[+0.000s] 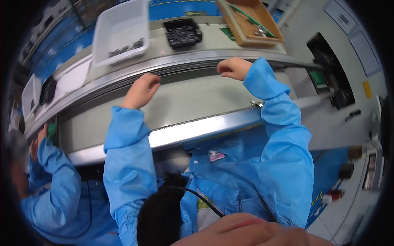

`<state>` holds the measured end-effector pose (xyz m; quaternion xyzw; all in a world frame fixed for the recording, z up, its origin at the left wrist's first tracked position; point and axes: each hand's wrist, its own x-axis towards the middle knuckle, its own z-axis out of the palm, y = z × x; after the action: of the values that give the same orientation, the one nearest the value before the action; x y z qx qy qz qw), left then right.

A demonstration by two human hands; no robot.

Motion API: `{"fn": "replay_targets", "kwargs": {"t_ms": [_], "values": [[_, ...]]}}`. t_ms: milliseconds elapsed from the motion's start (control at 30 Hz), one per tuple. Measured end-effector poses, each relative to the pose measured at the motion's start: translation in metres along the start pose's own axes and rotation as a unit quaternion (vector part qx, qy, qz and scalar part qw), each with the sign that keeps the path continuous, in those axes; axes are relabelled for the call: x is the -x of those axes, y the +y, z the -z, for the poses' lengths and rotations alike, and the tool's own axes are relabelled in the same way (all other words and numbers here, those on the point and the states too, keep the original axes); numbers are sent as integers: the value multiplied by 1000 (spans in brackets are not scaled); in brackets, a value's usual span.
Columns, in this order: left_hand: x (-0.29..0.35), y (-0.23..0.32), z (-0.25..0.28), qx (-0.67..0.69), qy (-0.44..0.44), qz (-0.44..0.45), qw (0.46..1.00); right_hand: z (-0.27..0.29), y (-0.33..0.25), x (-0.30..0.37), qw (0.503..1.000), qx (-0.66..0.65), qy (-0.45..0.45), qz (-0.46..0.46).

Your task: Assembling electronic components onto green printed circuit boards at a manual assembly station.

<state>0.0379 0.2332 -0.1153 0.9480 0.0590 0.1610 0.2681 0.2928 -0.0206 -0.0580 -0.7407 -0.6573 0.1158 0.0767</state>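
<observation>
My left hand (141, 91) hovers over the pale conveyor belt (197, 100), its fingers loosely bent and the thumb apart from them. Farther right, my right hand (235, 68) reaches in over the belt's far side, fingertips pointing left and curled a little. Nothing shows in either hand. Blue sleeves cover both forearms. Beyond the far metal rail (176, 60), a black box (199, 36) of small dark parts sits between the hands' directions.
A white bin (98, 43) with dark parts stands far left; a yellow-brown tray (262, 41) holding green strips is far right. A green board (227, 34) lies beside it. At left, a co-worker's hand (40, 137) is near a green item (51, 132). A shiny near rail (197, 129) borders the belt.
</observation>
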Motion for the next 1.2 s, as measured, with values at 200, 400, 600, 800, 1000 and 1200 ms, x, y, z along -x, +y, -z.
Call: {"fn": "replay_targets", "kwargs": {"t_ms": [200,400,600,800,1000,1200], "values": [[2,-11,0,-6,4,-36,999,20,-35,-60,994,1,106,-22],[6,-5,2,-2,8,-37,999,36,-45,-97,969,-44,240,-38],[8,-4,-4,-8,20,-34,999,42,-63,-119,908,-160,386,23],[6,-11,-4,-10,13,-35,999,44,-43,-154,849,-84,520,46],[-2,-13,-9,-20,-5,-61,998,11,26,-164,931,50,352,-78],[17,-15,-6,-11,-47,-14,999,94,-167,-97,790,-182,457,365]]}}
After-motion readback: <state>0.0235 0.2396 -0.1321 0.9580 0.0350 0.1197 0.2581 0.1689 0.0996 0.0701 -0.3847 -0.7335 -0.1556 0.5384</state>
